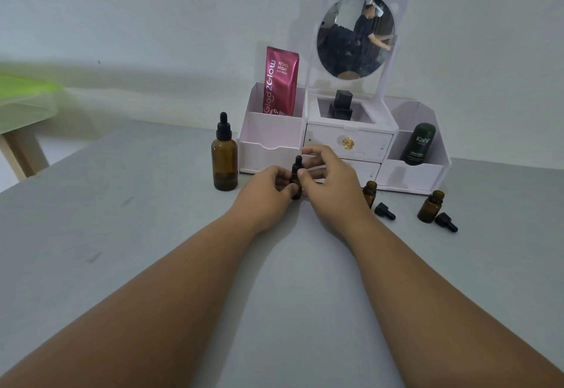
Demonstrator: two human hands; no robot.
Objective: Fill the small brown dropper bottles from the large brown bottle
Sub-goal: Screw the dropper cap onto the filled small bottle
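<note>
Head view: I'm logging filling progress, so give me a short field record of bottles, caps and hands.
large brown bottle: upright, dropper cap on, left of the hands, untouched
held small bottle: upright, cap on
grip: left hand holds its body; right hand pinches its cap
open small bottles: two, upright, right of the hands
loose dropper caps: two, lying beside them

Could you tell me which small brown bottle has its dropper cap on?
The small bottle pinched between the left hand and right hand; the other two, to its right, stand open, caps lying beside them.
</note>
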